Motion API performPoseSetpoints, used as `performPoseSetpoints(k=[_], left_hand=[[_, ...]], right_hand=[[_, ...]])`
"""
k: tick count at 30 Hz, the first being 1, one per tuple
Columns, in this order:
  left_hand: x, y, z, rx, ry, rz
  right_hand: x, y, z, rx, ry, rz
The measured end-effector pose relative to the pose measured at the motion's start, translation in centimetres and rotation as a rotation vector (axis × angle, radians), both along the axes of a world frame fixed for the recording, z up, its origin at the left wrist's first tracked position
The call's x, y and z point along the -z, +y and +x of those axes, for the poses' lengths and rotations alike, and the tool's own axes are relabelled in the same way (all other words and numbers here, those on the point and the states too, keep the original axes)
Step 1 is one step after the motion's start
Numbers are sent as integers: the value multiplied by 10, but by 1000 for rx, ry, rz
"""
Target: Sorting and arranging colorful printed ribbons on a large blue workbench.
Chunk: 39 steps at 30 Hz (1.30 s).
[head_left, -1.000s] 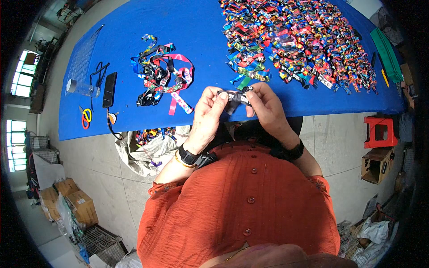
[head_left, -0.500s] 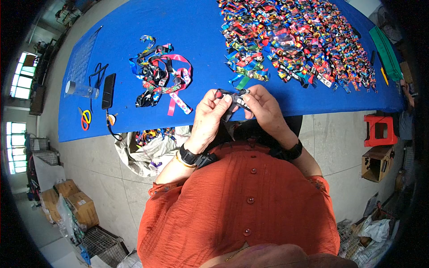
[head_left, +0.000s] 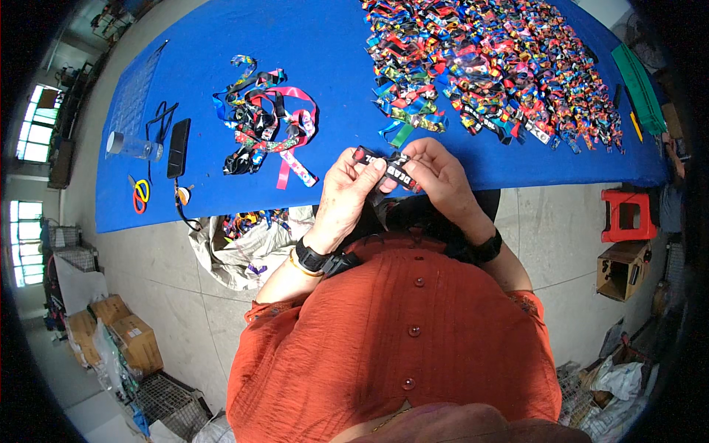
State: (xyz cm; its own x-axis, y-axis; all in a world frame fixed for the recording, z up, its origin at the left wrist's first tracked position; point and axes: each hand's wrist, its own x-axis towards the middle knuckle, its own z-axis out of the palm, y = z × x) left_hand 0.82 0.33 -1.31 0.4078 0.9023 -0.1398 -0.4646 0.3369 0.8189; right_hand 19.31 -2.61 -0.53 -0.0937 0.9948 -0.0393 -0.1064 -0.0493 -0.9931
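Just beyond the table's near edge I hold a black ribbon strap [head_left: 399, 176] with white print, looped between both hands. My left hand [head_left: 350, 184] pinches its left part between thumb and fingers. On the other side my right hand [head_left: 437, 177] grips the right part, thumb on top. A dark end of the strap hangs below my fingers. Left of my hands lies a loose heap of printed ribbon straps [head_left: 275, 122], pink, black and multicoloured. Beyond my right hand spreads a wide mass of colourful folded straps [head_left: 487, 66], a green one [head_left: 402, 134] sticking out nearest.
The blue table [head_left: 325, 44] carries scissors [head_left: 140, 195], a phone [head_left: 179, 148], a clear bottle [head_left: 136, 147] and a green box [head_left: 638, 88]. Under its front edge sits a pale sack [head_left: 244, 266] of straps. A red stool [head_left: 628, 215] and cardboard boxes [head_left: 136, 343] stand on the floor.
The black strap has been turned and spread between my fingers, so more of its white print shows. Both hands stay in nearly the same place.
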Motion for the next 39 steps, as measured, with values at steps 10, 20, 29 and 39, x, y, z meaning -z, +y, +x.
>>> performPoseSetpoints(k=[10,20,29,39], left_hand=[[2,1,-1,63,19,38],[-4,0,-3,105,130,15],[0,0,-4,66,150,54],[2,-2,5,25,95,16]], right_hand=[[14,2,-1,49,-79,45],[2,0,-1,199,-253,164],[-3,0,10,95,23,108],[6,0,2,63,-255,96]])
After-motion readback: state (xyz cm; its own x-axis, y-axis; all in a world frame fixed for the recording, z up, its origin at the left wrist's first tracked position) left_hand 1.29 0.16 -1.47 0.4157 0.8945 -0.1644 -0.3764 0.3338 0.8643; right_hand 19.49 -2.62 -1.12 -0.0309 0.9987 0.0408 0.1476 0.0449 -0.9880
